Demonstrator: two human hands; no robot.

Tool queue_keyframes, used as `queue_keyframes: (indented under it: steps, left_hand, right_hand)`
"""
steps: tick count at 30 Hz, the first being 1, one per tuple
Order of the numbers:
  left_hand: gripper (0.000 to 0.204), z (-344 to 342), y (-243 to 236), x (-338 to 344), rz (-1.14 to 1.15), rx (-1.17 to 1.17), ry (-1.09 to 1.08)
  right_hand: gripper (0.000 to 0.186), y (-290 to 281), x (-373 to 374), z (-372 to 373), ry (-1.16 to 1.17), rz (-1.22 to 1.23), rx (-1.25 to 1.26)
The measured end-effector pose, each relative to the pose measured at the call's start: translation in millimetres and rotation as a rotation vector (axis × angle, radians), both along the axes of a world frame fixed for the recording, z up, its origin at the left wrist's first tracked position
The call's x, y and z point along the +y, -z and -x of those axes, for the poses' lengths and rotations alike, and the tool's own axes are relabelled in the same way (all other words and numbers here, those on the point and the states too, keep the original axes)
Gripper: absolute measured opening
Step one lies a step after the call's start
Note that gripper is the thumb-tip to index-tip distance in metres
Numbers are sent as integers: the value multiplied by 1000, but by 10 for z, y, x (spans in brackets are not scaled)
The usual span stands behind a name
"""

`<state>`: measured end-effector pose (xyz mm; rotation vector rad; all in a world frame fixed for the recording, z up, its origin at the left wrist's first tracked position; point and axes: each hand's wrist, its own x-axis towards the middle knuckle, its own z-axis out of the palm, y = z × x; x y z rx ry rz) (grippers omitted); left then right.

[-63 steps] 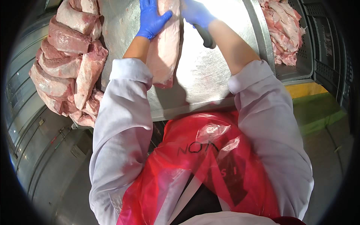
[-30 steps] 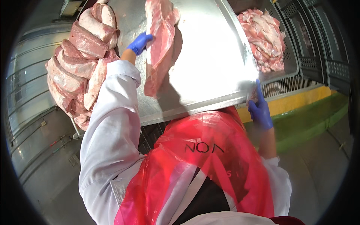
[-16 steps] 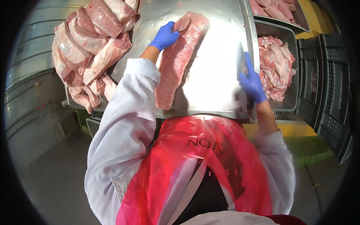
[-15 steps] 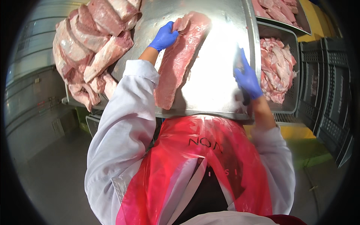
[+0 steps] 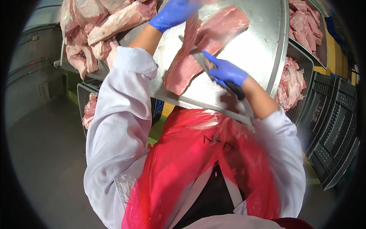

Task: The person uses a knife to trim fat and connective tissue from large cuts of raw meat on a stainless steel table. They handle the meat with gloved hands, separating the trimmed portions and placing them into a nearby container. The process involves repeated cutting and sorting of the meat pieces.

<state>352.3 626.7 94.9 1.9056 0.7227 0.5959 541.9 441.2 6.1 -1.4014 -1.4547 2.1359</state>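
A long pink loin of pork lies slantwise on the steel work table. My left hand, in a blue glove, is at the loin's far left side, closed on the upper end of a strip of meat raised off the loin; its fingertips are blurred. My right hand, gloved too, grips a knife by its black handle, index finger stretched along it. The blade lies across the loin, passing under the raised strip, with its tip showing on the left side.
A heap of large meat pieces lies at the left of the table. To the right stand a grey crate of pale trimmings and a tray of pink cuts. Dark crates are beyond. Below left, another bin holds meat.
My right hand has brought the knife leftward from the table's right side onto the loin. The left hand has moved up and away, lifting a strip. The loin now lies more slantwise.
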Motion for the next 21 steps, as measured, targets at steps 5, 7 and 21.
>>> queue_keyframes:
  steps: [5,7,21]
  left_hand:
    - [44,171,-324,-140,-119,-54,-7]
    - [43,464,-449,-175,-121,-98,-75]
    - [14,1269,-1431,-642,-16,-606,-661]
  right_hand:
    - [78,31,49,485,-23,-79,-120]
    - [76,-279,-281,401,-144,-45,-178]
    - [73,348,-663,756,-494,-698,-232]
